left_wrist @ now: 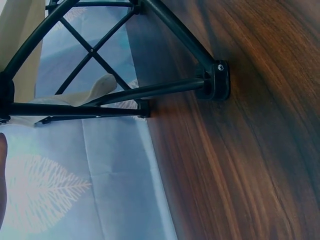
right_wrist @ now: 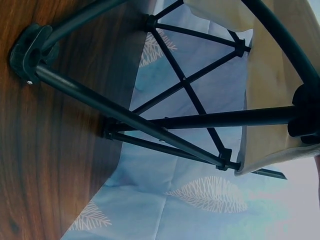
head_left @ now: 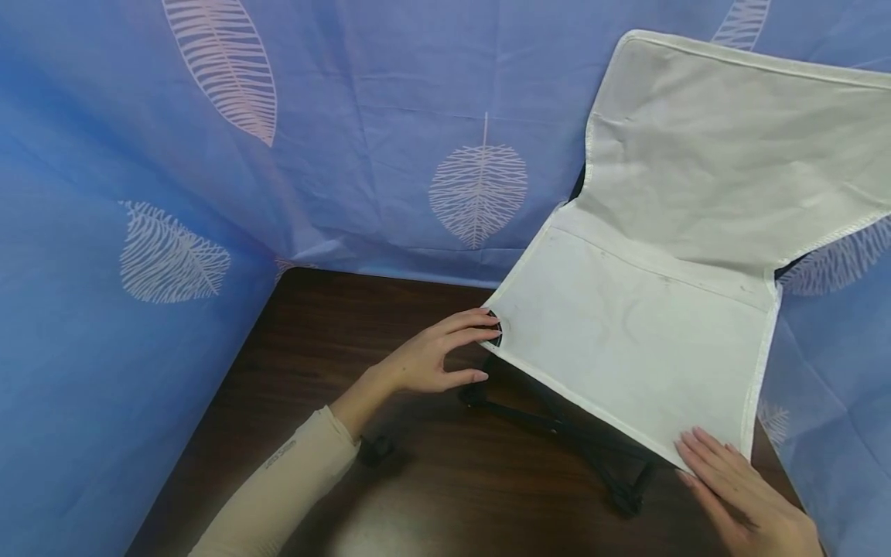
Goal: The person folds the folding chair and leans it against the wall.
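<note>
A folding camp chair with an off-white fabric seat [head_left: 626,333] and backrest [head_left: 717,147] stands unfolded on the right in the head view. My left hand [head_left: 435,356] touches the front left corner of the seat, its fingers fairly straight over a black corner patch and its thumb spread below. At the front right corner, my right hand [head_left: 745,491] rests with extended fingers on the fabric. Both wrist views show the dark tubular frame, with a foot joint [left_wrist: 215,80] and crossed bars [right_wrist: 185,80] beneath the seat. In the left wrist view only a sliver of hand appears.
Under the chair lies a dark brown wood-grain surface [head_left: 334,325]. Blue cloth [head_left: 390,139] with white leaf prints hangs behind and along both sides. A small black piece [head_left: 376,449], perhaps a chair foot, shows beside the left sleeve.
</note>
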`<action>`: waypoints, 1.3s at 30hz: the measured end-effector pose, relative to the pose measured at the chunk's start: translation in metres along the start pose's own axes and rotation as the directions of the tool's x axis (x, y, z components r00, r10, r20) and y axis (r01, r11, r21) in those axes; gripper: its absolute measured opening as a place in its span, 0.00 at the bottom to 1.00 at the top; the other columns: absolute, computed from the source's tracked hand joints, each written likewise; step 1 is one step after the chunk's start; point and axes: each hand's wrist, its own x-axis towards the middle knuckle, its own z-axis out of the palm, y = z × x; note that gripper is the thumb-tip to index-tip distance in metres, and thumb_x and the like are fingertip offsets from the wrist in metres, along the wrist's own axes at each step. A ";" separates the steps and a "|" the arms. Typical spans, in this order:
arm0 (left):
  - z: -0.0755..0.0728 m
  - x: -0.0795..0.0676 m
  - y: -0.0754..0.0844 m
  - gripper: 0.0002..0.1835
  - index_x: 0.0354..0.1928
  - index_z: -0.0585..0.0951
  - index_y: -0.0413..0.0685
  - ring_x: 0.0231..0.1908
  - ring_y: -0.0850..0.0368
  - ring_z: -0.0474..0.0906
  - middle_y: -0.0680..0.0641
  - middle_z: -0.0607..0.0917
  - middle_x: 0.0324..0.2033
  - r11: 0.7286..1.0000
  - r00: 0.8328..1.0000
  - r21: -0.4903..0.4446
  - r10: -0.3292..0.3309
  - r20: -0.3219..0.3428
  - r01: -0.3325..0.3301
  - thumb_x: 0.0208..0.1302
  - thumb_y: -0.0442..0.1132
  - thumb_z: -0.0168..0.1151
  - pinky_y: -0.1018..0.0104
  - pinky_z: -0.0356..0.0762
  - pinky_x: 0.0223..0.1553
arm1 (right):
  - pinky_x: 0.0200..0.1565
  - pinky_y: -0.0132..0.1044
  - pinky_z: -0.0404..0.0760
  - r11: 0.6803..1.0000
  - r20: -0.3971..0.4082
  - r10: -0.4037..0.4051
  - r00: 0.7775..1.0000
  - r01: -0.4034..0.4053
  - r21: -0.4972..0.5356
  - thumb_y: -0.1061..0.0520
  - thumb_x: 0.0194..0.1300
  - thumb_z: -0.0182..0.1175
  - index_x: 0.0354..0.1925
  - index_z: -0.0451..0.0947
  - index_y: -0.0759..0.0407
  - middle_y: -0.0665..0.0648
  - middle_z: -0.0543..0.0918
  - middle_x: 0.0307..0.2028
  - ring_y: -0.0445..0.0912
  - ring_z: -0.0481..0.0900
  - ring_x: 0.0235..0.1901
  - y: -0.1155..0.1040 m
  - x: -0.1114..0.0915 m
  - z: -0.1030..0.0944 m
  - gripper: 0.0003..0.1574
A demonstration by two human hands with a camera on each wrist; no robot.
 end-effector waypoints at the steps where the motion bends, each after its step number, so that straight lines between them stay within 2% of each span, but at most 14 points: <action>1: 0.000 0.000 0.001 0.33 0.67 0.71 0.48 0.74 0.51 0.56 0.46 0.68 0.69 1.000 1.000 -0.004 -0.007 0.004 0.007 0.60 0.47 0.68 0.58 0.60 0.73 | 0.68 0.23 0.61 1.000 0.005 0.002 1.000 -0.002 -0.002 0.41 0.72 0.51 0.49 0.82 0.69 0.44 0.75 0.61 0.34 0.70 0.65 0.000 0.000 0.000 0.33; 13: -0.001 -0.009 0.010 0.34 0.68 0.69 0.48 0.74 0.50 0.55 0.46 0.66 0.69 1.000 0.999 -0.015 -0.019 0.026 0.019 0.60 0.47 0.68 0.55 0.60 0.73 | 0.67 0.21 0.63 0.999 -0.024 0.053 0.998 -0.053 0.002 0.40 0.70 0.53 0.47 0.84 0.68 0.41 0.76 0.59 0.31 0.71 0.63 -0.009 0.006 -0.003 0.32; 21: -0.003 -0.022 0.019 0.35 0.69 0.68 0.47 0.74 0.48 0.55 0.45 0.65 0.69 1.000 1.000 0.010 0.010 0.026 -0.010 0.62 0.48 0.67 0.53 0.61 0.72 | 0.68 0.24 0.63 0.999 -0.026 -0.008 1.000 0.010 0.052 0.44 0.71 0.53 0.48 0.82 0.70 0.48 0.79 0.59 0.35 0.71 0.65 -0.008 0.005 -0.003 0.30; 24: -0.003 -0.026 0.023 0.35 0.69 0.67 0.48 0.74 0.49 0.54 0.46 0.65 0.70 1.000 0.999 0.027 0.009 0.031 -0.010 0.63 0.50 0.65 0.54 0.61 0.72 | 0.68 0.24 0.63 0.998 -0.030 -0.002 1.000 0.004 0.061 0.44 0.71 0.54 0.48 0.82 0.71 0.49 0.79 0.59 0.35 0.71 0.64 -0.008 0.004 -0.003 0.30; 29: -0.005 -0.035 0.030 0.34 0.70 0.67 0.49 0.74 0.49 0.54 0.46 0.64 0.70 0.999 0.999 0.051 -0.003 0.036 0.001 0.66 0.53 0.61 0.53 0.62 0.71 | 0.68 0.25 0.64 0.995 -0.040 -0.008 0.999 0.012 0.100 0.45 0.70 0.55 0.47 0.82 0.72 0.55 0.81 0.57 0.37 0.72 0.64 -0.006 0.001 -0.002 0.29; 34: -0.007 -0.042 0.036 0.32 0.69 0.68 0.49 0.74 0.49 0.56 0.46 0.66 0.70 0.998 1.000 0.057 -0.003 0.020 0.002 0.67 0.53 0.59 0.53 0.64 0.70 | 0.66 0.24 0.66 0.993 -0.061 0.037 0.997 -0.030 0.116 0.45 0.68 0.58 0.45 0.83 0.72 0.59 0.84 0.52 0.37 0.75 0.62 -0.006 -0.001 0.001 0.29; 39: -0.009 -0.049 0.040 0.30 0.68 0.70 0.48 0.73 0.48 0.58 0.46 0.68 0.68 0.997 1.000 0.080 0.015 -0.005 -0.015 0.67 0.52 0.60 0.54 0.65 0.70 | 0.66 0.24 0.66 0.990 -0.035 0.072 0.997 -0.067 0.122 0.44 0.67 0.58 0.45 0.84 0.71 0.58 0.84 0.52 0.37 0.75 0.62 -0.007 -0.001 0.001 0.29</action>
